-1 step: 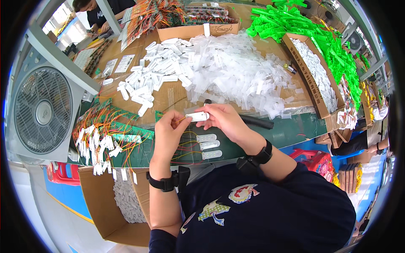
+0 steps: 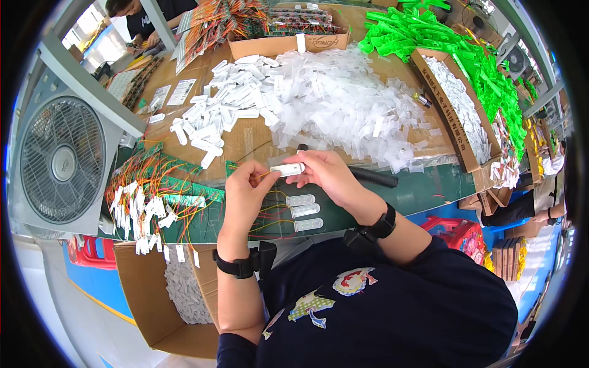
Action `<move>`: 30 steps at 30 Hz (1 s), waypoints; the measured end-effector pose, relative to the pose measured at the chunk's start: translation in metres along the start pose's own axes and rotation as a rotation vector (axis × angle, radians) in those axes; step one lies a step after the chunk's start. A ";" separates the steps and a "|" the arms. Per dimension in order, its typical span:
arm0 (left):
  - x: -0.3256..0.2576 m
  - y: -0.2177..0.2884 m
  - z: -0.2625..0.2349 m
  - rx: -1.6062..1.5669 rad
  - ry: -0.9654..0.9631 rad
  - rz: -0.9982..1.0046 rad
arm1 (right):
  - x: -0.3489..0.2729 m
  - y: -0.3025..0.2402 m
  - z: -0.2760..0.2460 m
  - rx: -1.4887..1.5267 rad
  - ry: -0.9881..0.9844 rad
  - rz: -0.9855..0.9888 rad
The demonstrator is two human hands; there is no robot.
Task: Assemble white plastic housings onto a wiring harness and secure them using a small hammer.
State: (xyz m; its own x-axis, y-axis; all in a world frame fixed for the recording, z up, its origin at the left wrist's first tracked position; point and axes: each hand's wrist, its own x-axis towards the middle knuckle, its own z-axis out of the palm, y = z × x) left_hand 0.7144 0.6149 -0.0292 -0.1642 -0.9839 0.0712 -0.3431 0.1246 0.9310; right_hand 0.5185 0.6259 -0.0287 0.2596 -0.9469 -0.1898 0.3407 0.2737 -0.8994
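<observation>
Between my hands, above the green table edge, is a small white LED module (image 2: pixel 287 170), a flat strip with a rounded end. My right hand (image 2: pixel 331 176) grips its right end between thumb and fingers. At its left end, my left hand (image 2: pixel 246 189) is closed in a pinch where a thin orange-yellow wire (image 2: pixel 264 175) shows; the fingertips partly hide it. Just below lie three similar modules with clear covers, the middle one (image 2: pixel 305 210) among them, their red and yellow wires running left. A black rod (image 2: pixel 374 177) lies beyond my right wrist.
Heaps of white casings (image 2: pixel 233 101) and translucent sleeves (image 2: pixel 350 104) cover the cardboard ahead. Left are wired green boards (image 2: pixel 175 175) with white pieces, and a grey fan (image 2: pixel 63 162). A long carton (image 2: pixel 451 113) and green strips (image 2: pixel 423 37) lie right. Another person (image 2: pixel 147 24) sits far left.
</observation>
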 end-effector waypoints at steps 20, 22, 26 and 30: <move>0.005 -0.017 -0.012 0.528 -0.008 0.371 | 0.006 0.023 0.018 -0.309 0.121 -0.186; 0.005 -0.020 -0.014 0.384 -0.041 0.285 | 0.010 0.026 0.012 -0.332 0.145 -0.242; 0.009 -0.001 -0.019 0.094 -0.067 -0.012 | 0.006 0.019 0.000 -0.659 0.137 -0.300; 0.020 -0.005 -0.016 0.128 -0.120 0.098 | -0.003 0.016 0.006 -0.822 0.067 -0.321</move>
State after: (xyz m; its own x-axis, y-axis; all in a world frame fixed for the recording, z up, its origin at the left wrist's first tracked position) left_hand 0.7276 0.5926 -0.0267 -0.3086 -0.9450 0.1087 -0.4339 0.2415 0.8680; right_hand 0.5287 0.6340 -0.0404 0.2006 -0.9722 0.1207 -0.3764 -0.1902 -0.9067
